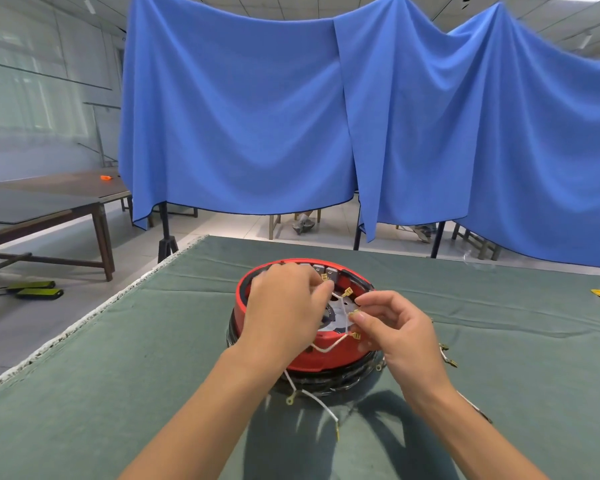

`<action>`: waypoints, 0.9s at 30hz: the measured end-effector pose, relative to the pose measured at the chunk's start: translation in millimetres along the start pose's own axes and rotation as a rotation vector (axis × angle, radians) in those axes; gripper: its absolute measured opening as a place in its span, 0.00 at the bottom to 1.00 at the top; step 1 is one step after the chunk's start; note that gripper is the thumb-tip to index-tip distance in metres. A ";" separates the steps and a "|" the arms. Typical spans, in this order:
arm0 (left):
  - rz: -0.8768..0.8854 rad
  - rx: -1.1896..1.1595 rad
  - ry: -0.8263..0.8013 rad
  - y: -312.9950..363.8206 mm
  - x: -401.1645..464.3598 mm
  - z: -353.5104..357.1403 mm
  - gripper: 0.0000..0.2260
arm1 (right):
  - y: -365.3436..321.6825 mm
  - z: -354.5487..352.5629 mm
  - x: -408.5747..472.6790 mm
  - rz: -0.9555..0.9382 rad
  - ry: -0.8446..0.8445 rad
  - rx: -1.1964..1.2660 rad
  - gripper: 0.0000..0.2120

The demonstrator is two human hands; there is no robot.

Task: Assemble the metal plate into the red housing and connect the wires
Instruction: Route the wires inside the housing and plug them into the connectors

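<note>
Green cloth table [499, 341], red housing [326, 358], left hand [284, 306] pinching white wire [338, 299], right hand [395, 327] fingers curled, pinching brass terminal [354, 312]

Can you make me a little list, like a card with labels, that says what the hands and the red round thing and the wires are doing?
Red housing: round, open on top, sitting on a green cloth table
Metal plate: lies inside the housing, partly hidden by the hands
Left hand: over the housing, pinching a white wire
Right hand: pinching a brass wire end
Loose wires: trail out onto the cloth in front
Behind: blue curtain
</note>
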State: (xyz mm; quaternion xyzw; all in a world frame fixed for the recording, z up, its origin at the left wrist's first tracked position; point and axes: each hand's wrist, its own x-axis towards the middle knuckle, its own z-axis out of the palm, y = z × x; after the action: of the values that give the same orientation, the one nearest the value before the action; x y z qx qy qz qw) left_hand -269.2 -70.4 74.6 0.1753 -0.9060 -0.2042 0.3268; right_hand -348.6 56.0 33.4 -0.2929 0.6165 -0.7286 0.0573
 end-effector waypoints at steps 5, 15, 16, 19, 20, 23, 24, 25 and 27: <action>-0.144 -0.293 -0.009 -6.7 1.5 7.1 0.10 | 4.9 -5.1 4.0 -0.014 0.019 -0.118 0.09; -0.296 -0.296 -0.033 -22.7 7.3 5.0 0.14 | 10.8 -20.0 7.2 -0.140 -0.199 -0.882 0.08; -0.290 -0.291 -0.054 -22.8 7.6 4.2 0.14 | 8.1 -19.9 7.0 -0.125 -0.214 -0.874 0.07; -0.310 -0.336 -0.162 -22.6 9.1 3.4 0.15 | -5.1 -18.9 6.2 -0.101 -0.215 -0.793 0.10; -0.324 -0.348 -0.203 -22.9 9.9 4.1 0.15 | -10.5 -18.1 5.5 -0.104 -0.238 -0.791 0.11; -0.352 -0.379 -0.323 -23.3 8.9 7.0 0.13 | -26.6 -13.0 2.8 -0.055 -0.364 -0.786 0.10; -0.351 -0.373 -0.351 -23.0 7.9 7.9 0.13 | -30.2 -11.7 2.6 -0.014 -0.401 -0.780 0.10; -0.344 -0.352 -0.368 -22.6 6.9 8.2 0.13 | -32.7 -11.3 2.9 0.026 -0.430 -0.785 0.12; -0.309 -0.283 -0.358 -22.1 6.3 8.5 0.13 | -37.0 -11.6 3.6 0.098 -0.467 -0.795 0.13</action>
State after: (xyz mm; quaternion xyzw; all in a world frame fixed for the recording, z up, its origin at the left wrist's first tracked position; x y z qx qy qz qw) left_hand -275.3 -89.9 61.3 0.2251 -0.8743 -0.4038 0.1479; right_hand -347.0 73.1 68.3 -0.4191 0.8317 -0.3464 0.1123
